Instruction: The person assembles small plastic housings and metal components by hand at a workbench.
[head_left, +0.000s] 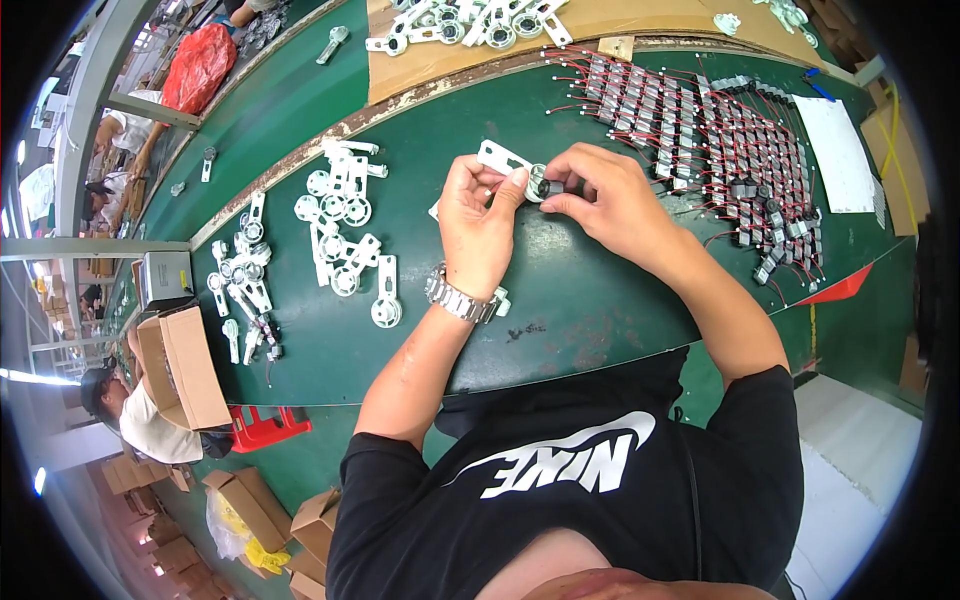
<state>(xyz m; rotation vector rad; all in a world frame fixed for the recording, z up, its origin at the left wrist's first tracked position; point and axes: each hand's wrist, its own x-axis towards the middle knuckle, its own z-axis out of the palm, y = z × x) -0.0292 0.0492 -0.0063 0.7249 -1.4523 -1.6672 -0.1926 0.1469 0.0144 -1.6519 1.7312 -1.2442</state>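
Note:
My left hand [478, 220] is closed on a white plastic housing [499, 157] with a slotted flat handle and a round ring end. The handle points up and to the left. Closed too, my right hand [618, 205] pinches a small dark cylindrical part [552, 188], probably a small motor, against the ring end. How deep it sits in the ring cannot be made out. Left of my hands lie several similar white housings [348, 205]. A further cluster of housings [240, 272], some with dark parts in them, lies beyond those.
Rows of small silver motors with red wires [650, 105] cover the right of the green table [600, 290]. Beside them is a white sheet [838, 155]. More housings lie on cardboard [410, 68] at the back. An open carton [190, 365] stands at the left edge, with a person nearby.

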